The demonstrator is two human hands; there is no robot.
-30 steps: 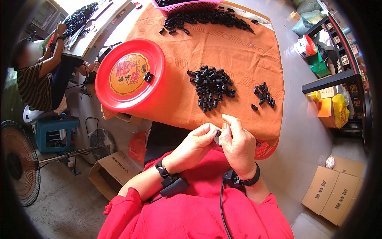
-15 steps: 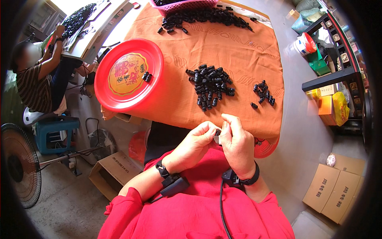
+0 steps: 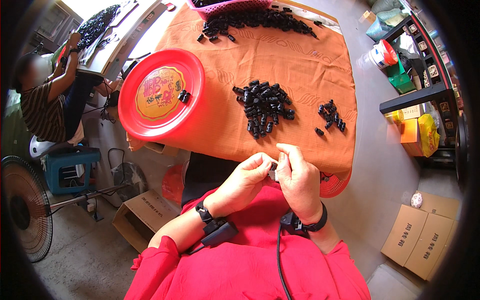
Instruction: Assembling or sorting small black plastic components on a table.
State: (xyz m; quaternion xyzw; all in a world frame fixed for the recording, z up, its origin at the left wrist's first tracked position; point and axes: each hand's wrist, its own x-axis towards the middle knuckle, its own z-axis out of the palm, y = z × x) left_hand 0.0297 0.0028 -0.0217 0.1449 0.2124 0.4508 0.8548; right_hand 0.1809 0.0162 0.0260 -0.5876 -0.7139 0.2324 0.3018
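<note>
Just off the near edge of the orange-covered table, my left hand (image 3: 248, 172) and my right hand (image 3: 301, 179) meet, both pinched closed. Between their fingertips is a small black part with a greyish piece (image 3: 273, 171), mostly hidden, so its exact kind is unclear. Beyond my hands lies a pile of small black plastic barrel-shaped parts (image 3: 264, 105). A smaller group of black parts (image 3: 330, 116) is to its right. On the left, a round red tray (image 3: 131, 111) carries a couple of the black parts (image 3: 184, 96).
A pink basket (image 3: 220, 11) and a long heap of black parts (image 3: 255, 24) occupy the table's far side. Cardboard boxes (image 3: 419, 243), a black shelf (image 3: 415, 98) and a standing fan (image 3: 27, 210) surround the table. At far left, another person (image 3: 45, 100) sits at a white table.
My hands stay almost in place, still pinched together around the small part. The piles and the tray have not moved; the view shifts very slightly.
</note>
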